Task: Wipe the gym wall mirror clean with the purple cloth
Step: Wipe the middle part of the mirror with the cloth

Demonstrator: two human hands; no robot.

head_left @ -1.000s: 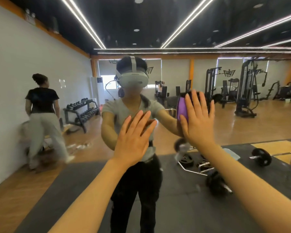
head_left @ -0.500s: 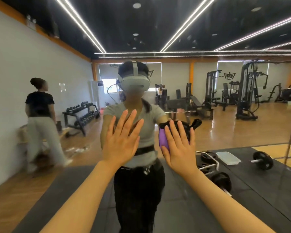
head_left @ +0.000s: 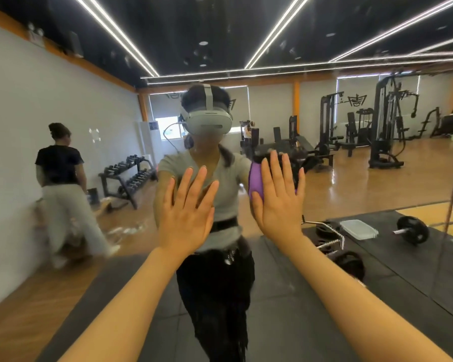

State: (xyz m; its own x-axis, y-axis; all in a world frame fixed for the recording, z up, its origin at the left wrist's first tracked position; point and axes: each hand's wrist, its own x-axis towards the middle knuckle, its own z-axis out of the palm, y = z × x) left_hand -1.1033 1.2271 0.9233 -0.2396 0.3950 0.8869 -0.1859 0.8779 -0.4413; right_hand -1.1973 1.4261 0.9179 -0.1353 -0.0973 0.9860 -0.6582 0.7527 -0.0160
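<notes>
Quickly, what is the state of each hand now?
Left hand: open, fingers straight, flat against the mirror, holding nothing.
Right hand: open, straight fingers pressing the purple cloth on the mirror.

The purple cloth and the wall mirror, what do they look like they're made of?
The purple cloth looks like soft matte fabric, perhaps microfibre: it bunches under the flat right hand and shows no shine. The wall mirror looks like glossy glass: it gives a sharp reflection of the gym, with faint smudges and a vertical panel seam near its right edge. The left hand presses flat against it.
</notes>
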